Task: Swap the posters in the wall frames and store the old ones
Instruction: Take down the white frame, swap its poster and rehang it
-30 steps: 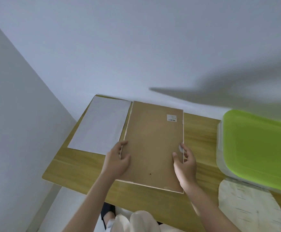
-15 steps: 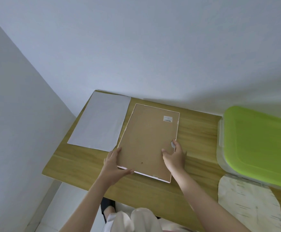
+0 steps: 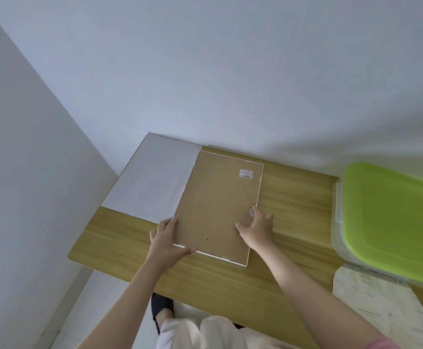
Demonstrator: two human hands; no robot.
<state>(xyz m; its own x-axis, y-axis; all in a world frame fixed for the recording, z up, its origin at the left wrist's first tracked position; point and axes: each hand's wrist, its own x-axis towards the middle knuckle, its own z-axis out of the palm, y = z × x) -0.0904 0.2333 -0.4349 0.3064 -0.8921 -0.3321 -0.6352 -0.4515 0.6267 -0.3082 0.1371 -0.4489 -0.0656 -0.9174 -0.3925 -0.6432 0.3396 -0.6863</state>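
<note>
Pale grey walls meet in a corner; a wood-grain laminate counter [image 3: 293,197] is set against them. Nearest the viewer, on the counter at right: a cream sheet [image 3: 379,303] with rounded outline and faint dark dashes. Frame [image 3: 215,205] lies face down at the counter's centre, brown fibreboard back up, thin white rim, small barcode label [image 3: 246,173] in the far right corner. Left hand [image 3: 166,238] grips the frame's near left corner, thumb lying along the near edge. Right hand [image 3: 257,229] holds the right edge, thumb on the backing, fingers curled at the rim. Matte white rectangular sheet [image 3: 152,180] lies flat just left of the frame, edges touching. Far right: translucent plastic box, glossy green lid [image 3: 394,217].
</note>
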